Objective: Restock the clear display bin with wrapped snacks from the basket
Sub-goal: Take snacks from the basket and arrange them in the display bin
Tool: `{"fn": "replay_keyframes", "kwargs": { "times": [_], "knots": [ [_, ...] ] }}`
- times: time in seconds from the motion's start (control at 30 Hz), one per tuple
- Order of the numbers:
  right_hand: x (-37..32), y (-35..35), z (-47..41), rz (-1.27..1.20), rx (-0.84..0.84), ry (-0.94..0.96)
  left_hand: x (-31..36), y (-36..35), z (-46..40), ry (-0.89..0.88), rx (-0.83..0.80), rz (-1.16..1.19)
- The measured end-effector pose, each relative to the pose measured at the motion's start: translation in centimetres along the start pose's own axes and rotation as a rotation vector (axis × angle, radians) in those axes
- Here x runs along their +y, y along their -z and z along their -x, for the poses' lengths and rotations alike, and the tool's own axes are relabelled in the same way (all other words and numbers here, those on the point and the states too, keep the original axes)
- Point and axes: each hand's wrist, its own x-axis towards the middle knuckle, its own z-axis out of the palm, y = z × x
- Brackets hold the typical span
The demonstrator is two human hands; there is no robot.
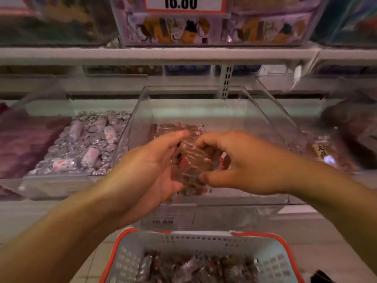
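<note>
On the far left of the shelf lies a dark purple mass (26, 139), too blurred to name. Just right of it, a low clear tray (61, 182) is heaped with silver-wrapped sweets (85, 148) and a few pale rolls. Next along stands the clear display bin (265, 123), its near wall at the shelf edge with a price label (167, 217) below; a thin layer of wrapped snacks (173, 127) lies on its floor toward the far side.

Over the near part of the bin, the left hand (151, 166) cups a bundle of snacks (193, 166) in clear wrap from beneath, its fingers curled round the left side. The right hand (240, 162) meets it from the right, fingers pinched on the same bundle, thumb low and fingertips on top.

Farther right sits another tray of brownish packets (326, 152), blurred. Above, a white shelf rail (183, 56) carries more bins and a price sign (183, 3) edged in red.

Nearest, below the shelf, a grey basket (271, 260) with an orange rim holds more wrapped snacks, over pale floor tiles (98, 260).
</note>
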Motion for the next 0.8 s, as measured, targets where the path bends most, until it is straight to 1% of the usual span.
{"fn": "replay_keyframes", "kwargs": {
  "times": [0.07, 0.13, 0.17, 0.2, 0.23, 0.27, 0.3, 0.33, 0.37, 0.4, 0.47, 0.5, 0.63, 0.7, 0.8],
  "knots": [
    [0.2, -0.3, -0.6, 0.007, -0.011, 0.0, -0.3, 0.7, -0.3, 0.023, -0.004, 0.093],
    [0.3, -0.3, -0.8, 0.025, -0.021, -0.003, -0.6, 1.1, -0.4, 0.03, -0.01, 0.129],
    [0.3, -0.3, -0.9, 0.035, -0.03, -0.007, -0.7, 1.1, -0.4, 0.032, 0.022, 0.106],
    [0.4, -0.1, -1.0, 0.052, -0.041, -0.013, -0.6, 1.0, -0.4, 0.03, 0.101, 0.038],
    [0.4, 0.0, -1.0, 0.081, -0.059, -0.022, -0.7, 0.9, -0.4, 0.01, 0.223, -0.099],
    [0.4, 0.2, -1.0, 0.127, -0.084, -0.03, -0.8, 1.0, -0.4, -0.051, 0.355, -0.309],
    [0.5, 0.4, -1.0, 0.181, -0.119, -0.038, -0.7, 1.2, -0.2, -0.153, 0.456, -0.579],
    [0.6, 0.6, -1.0, 0.221, -0.167, -0.047, -0.6, 1.4, 0.0, -0.244, 0.494, -0.858],
    [0.5, 0.7, -1.0, 0.234, -0.227, -0.06, -0.5, 1.5, 0.2, -0.291, 0.487, -1.082],
    [0.5, 0.7, -1.0, 0.222, -0.29, -0.073, -0.5, 1.4, 0.3, -0.29, 0.463, -1.217],
    [0.3, 0.1, -1.1, 0.204, -0.372, -0.095, -0.7, 1.2, 0.5, -0.216, 0.424, -1.293],
    [0.2, -0.4, -1.3, 0.219, -0.378, -0.101, -0.8, 1.2, 0.4, -0.167, 0.421, -1.313],
    [0.0, -2.2, -1.7, 0.255, -0.288, -0.082, -0.5, 0.8, 0.0, 0.089, 0.374, -1.341],
    [0.0, -2.6, -1.7, 0.259, -0.237, -0.099, -0.3, 0.9, -0.4, 0.166, 0.361, -1.365],
    [0.1, -2.9, -1.6, 0.389, -0.166, -0.101, 0.0, 1.1, -0.9, 0.243, 0.342, -1.44]
  ]
}}
